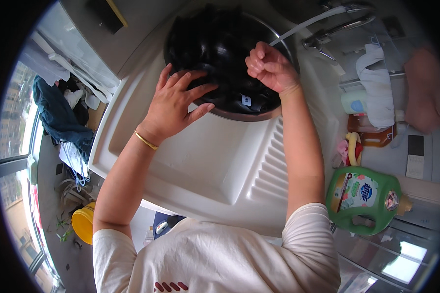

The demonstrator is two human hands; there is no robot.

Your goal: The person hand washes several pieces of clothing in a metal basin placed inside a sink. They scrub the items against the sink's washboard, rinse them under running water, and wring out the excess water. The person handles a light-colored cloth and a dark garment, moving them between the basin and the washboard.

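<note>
A round metal basin (242, 116) sits at the far end of a white laundry sink (190, 161) and holds wet black cloth (216, 47) with a small white label. My left hand (181, 97) is spread, palm down, over the basin's near left edge, its fingertips at the cloth. Above the basin's right side my right hand (271, 67) is raised with its fingers curled; nothing shows in it. Behind that hand, a pale stream or tube (304, 25) slants from the chrome faucet (337, 29) down to the basin.
Right of the sink are a green detergent jug (365, 199), a hanging white cloth (377, 88) and an amber soap dish (377, 137). Moulded washboard ridges (269, 164) line the sink's right side. Dark teal clothing (58, 113) and a yellow bucket (83, 223) are at the left.
</note>
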